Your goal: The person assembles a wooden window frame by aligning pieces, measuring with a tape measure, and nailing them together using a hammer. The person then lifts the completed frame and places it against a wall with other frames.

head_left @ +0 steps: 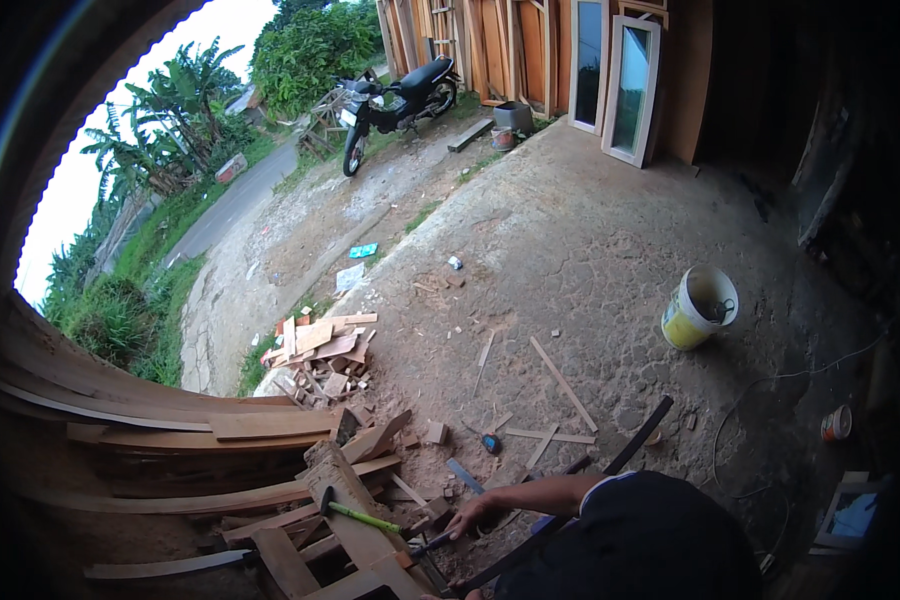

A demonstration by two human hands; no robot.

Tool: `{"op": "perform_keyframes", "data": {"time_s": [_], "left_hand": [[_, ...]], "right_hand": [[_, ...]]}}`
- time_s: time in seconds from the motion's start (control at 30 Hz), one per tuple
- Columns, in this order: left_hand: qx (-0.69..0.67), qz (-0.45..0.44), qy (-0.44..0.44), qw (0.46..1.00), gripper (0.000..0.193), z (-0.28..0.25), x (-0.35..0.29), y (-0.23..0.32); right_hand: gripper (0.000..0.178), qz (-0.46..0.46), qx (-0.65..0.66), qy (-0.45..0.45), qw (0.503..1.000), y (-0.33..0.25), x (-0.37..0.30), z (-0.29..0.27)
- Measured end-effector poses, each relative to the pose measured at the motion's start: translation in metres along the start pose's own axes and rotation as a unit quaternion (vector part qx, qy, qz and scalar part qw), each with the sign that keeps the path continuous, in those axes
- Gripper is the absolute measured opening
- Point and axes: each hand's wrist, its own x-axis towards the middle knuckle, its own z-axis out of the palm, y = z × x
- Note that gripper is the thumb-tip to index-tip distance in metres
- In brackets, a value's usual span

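My right hand (467, 518) reaches in from the right, its fingers closed round a dark, slim tool (432, 545) whose kind I cannot make out. The tool slants down toward a wooden beam (355, 490) on the work pile. On that beam rests a hammer (365, 516) with a bright green handle and black head, just left of my right hand. Only a sliver of skin shows at the bottom edge, perhaps my left hand (473, 595); its fingers are hidden. A long dark bar (638, 437) runs behind my right arm.
Long boards (170, 440) stretch across the left. Wood offcuts (325, 345) are heaped beyond them. A tape measure (491, 442) and thin strips (564, 384) lie on the cracked floor. A white-and-yellow bucket (682, 318) and a cable (740, 400) are at right; a motorbike (400, 105) stands outside.
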Motion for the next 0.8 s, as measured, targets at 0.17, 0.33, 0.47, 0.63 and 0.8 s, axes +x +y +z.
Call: {"op": "perform_keyframes", "data": {"time_s": [0.17,0.33,0.47,0.63,0.8], "left_hand": [[0.038,0.004,-0.040,0.998,0.059,-0.002,0.011,0.002],[0.104,0.007,-0.098,0.990,0.069,-0.034,0.011,0.002],[0.239,0.090,-0.236,0.938,0.078,-0.073,-0.002,0.007],[0.372,0.227,-0.249,0.865,0.071,-0.082,-0.008,0.004],[0.269,0.132,-0.141,0.944,0.050,-0.058,0.007,-0.004]], "right_hand": [[0.045,-0.141,-0.154,0.077,0.975,0.013,0.000,0.002],[0.061,-0.337,-0.494,0.314,0.738,0.028,-0.008,0.028],[0.036,-0.172,-0.072,0.233,0.954,0.017,-0.021,0.027],[0.048,-0.081,0.133,0.152,0.976,0.021,-0.023,0.030],[0.029,-0.361,0.111,0.171,0.910,0.036,-0.001,0.038]]}}
